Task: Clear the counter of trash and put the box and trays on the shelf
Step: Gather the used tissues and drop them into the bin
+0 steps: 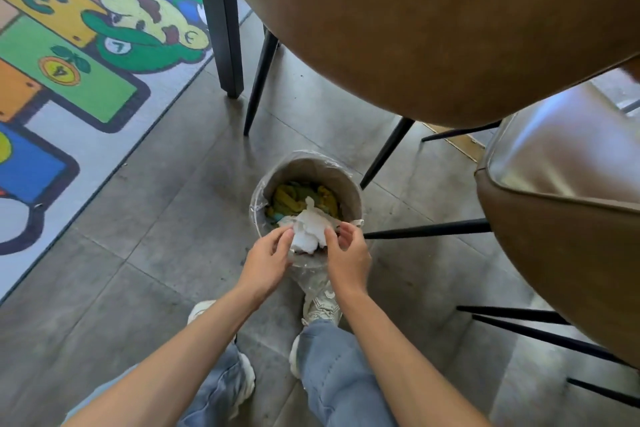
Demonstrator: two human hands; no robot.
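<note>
Both hands, left (266,262) and right (348,253), pinch crumpled white paper (310,227) over round plastic-lined bin (353,191) holding yellow-green scraps (291,201).

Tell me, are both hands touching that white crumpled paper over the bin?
Touching. The head view shows the left hand and right hand with fingertips pinching the white crumpled paper from either side, above the bin.
</note>
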